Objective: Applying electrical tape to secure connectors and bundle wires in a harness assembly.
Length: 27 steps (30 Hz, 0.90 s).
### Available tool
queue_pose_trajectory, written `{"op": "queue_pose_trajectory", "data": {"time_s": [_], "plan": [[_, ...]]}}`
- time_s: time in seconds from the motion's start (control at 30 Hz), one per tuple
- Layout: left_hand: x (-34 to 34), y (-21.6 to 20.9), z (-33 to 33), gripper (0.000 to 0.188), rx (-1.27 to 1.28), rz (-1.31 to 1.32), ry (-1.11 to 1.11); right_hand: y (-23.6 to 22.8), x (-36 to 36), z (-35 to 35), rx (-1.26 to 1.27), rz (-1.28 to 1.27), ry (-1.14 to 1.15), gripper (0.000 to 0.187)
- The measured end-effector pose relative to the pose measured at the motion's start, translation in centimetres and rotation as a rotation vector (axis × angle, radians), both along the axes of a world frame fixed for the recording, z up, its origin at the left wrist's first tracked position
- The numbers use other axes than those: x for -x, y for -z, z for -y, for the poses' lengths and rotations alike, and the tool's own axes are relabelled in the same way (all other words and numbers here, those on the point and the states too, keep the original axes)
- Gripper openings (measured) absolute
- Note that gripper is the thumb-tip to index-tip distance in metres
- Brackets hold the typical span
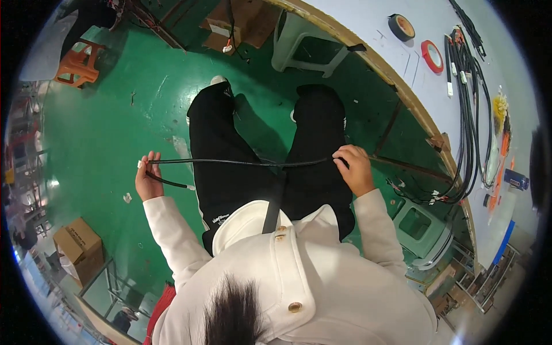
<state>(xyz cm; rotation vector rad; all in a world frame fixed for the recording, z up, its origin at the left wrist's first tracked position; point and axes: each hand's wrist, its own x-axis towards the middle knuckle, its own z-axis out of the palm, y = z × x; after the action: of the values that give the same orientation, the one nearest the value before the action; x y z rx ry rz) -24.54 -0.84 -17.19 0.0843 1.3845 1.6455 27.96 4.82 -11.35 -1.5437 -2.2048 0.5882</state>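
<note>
A black sleeved cable (230, 161) stretches nearly straight across my lap between my two hands. At its left end my left hand (148, 178) is closed round it, fingers pointing up. A short black tail with a pale tip hangs from that hand toward my knee. My right hand (355, 168) pinches the cable's other end between thumb and fingers, above my right thigh. From the cable's middle, a black strip (275, 204) runs down toward my waist; whether it is joined to the cable I cannot tell.
A white worktable (422, 86) curves along the right, bearing black tape (401, 27), red tape (432, 56) and a bundle of black cables (468, 115). Plastic stools (310, 43) stand by the table. An orange stool (80, 63) and a cardboard box (79, 247) are at left.
</note>
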Motion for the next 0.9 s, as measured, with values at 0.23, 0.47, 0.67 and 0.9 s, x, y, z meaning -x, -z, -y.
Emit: {"op": "queue_pose_trajectory", "data": {"time_s": [0.23, 0.47, 0.67, 0.9], "plan": [[5.9, 5.0, 3.5, 0.023, -0.268, 0.324, -0.095, -0.1, 0.8, -0.2, -0.183, -0.025, -0.048, 0.013], [0.3, 0.9, -0.9, 0.020, 0.016, 0.002, 0.031, 2.0, -1.7, 0.2, 0.054, -0.077, 0.056, 0.008], [1.0, -0.7, 1.2, 0.023, -0.062, -0.089, 0.190, 2.8, -2.0, 0.2, 0.504, -0.497, 0.189, 0.025], [-2.7, -2.5, 0.3, 0.023, -0.045, 0.001, 0.046, 2.8, -3.5, 0.2, 0.308, -0.129, 0.002, 0.020]]}}
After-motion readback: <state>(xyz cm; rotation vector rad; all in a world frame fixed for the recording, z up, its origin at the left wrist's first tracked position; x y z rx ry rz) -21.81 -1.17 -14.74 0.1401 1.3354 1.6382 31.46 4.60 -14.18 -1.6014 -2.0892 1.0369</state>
